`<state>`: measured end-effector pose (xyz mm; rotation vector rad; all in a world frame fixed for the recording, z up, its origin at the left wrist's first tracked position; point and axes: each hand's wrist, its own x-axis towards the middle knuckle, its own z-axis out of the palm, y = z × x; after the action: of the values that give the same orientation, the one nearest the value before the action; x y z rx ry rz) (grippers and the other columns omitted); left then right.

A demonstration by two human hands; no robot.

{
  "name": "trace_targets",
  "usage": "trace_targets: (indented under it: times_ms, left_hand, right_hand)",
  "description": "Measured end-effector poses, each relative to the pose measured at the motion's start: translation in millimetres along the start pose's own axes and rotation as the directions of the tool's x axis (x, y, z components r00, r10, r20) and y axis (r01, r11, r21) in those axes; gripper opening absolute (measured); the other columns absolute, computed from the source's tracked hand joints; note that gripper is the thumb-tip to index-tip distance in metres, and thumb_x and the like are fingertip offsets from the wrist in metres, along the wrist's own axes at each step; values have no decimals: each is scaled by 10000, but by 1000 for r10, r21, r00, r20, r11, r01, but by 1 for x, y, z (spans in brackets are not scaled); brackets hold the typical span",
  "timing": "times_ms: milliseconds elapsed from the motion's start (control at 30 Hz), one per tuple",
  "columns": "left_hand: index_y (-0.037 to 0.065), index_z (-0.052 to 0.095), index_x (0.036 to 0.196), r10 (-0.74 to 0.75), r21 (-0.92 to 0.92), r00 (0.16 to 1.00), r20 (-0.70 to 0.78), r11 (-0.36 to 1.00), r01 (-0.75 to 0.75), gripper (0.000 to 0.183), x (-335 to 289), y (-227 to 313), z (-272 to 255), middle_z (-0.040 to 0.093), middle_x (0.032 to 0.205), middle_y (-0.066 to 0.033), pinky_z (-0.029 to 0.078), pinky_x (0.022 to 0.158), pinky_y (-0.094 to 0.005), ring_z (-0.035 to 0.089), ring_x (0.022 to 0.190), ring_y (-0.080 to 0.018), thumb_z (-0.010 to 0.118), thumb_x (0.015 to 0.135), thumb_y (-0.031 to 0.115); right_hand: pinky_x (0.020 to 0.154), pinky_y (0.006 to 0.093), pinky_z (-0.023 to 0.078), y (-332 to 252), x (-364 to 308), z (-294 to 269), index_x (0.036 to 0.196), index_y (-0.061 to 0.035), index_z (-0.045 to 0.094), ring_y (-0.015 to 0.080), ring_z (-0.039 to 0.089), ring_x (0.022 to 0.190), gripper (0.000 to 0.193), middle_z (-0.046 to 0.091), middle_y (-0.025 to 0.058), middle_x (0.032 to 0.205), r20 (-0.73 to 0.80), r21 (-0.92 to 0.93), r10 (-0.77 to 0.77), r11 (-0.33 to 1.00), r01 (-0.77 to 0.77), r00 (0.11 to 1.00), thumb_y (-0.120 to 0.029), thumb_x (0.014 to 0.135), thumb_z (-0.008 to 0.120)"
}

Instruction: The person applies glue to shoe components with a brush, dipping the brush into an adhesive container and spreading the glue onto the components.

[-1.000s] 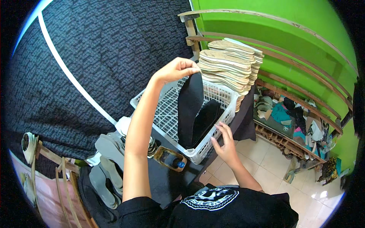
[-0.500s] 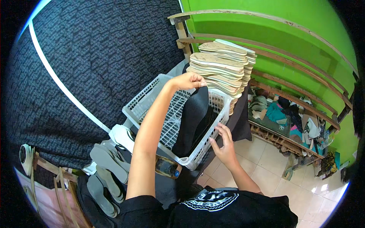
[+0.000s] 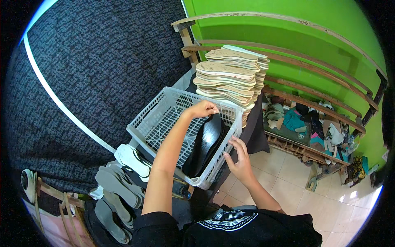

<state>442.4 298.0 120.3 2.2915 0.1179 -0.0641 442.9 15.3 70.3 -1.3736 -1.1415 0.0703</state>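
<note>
A light grey plastic crate (image 3: 142, 132) with slatted walls stands in front of me. Along its right side lie several black shoe soles, the top one a glossy black shoe sole (image 3: 204, 142). My left hand (image 3: 202, 109) reaches over the crate with its fingers pinched at the far tip of this top sole. Outside the crate's right wall is my right hand (image 3: 239, 162), thumb and fingers apart, fingertips at the wall. Whether they touch it I cannot tell. How many soles lie underneath is hidden.
Beige sole-shaped pieces (image 3: 226, 76) are stacked high behind the crate. Grey soles (image 3: 119, 185) and white ones (image 3: 133, 161) lie left of it, a bottle (image 3: 181, 189) near its front corner. A wooden rack (image 3: 321, 115) with scraps (image 3: 296, 123) runs along the green wall.
My left hand has come down and nearer with the far end of the black sole, which now lies lower in the crate and catches the light. My right hand stays by the wall.
</note>
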Motion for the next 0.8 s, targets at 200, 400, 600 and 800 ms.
trace_targets:
  times_ms: [200, 400, 600, 800]
  left_hand:
    - [47, 609, 919, 191, 352, 952, -240, 931, -97, 168, -17, 8, 5, 583, 875, -113, 418, 768, -307, 545, 831, -213, 568, 773, 118]
    - [61, 587, 965, 251, 450, 825, -507, 893, 5, 233, -84, 51, 7, 507, 972, -135, 382, 818, -343, 482, 951, -272, 590, 753, 157]
    - [67, 570, 993, 223, 417, 714, -664, 903, 105, 267, -202, 83, 26, 488, 1014, -118, 359, 857, -326, 463, 993, -257, 594, 746, 166]
    - [88, 565, 1000, 120, 340, 552, -825, 885, 317, 291, -334, 91, 64, 474, 1038, -119, 345, 873, -342, 445, 1008, -262, 614, 729, 183]
  right_hand:
    - [917, 370, 314, -9, -5, 1, 1072, -7, 453, 306, 387, 1105, 349, 387, 181, 1175, 23, -13, -29, 999, 29, 999, -133, 766, 565]
    - [913, 366, 319, -39, -5, 4, 1062, -11, 473, 301, 403, 1094, 346, 399, 173, 1178, 59, 2, -91, 996, 91, 994, -111, 747, 576]
    - [912, 373, 313, -95, -15, 37, 1062, -2, 468, 312, 401, 1092, 364, 406, 190, 1168, 133, 291, -170, 948, 125, 976, -50, 716, 572]
    - [918, 378, 306, -162, -52, 92, 1093, 11, 439, 327, 376, 1102, 391, 347, 212, 1195, 482, 475, -347, 875, 92, 804, -85, 739, 574]
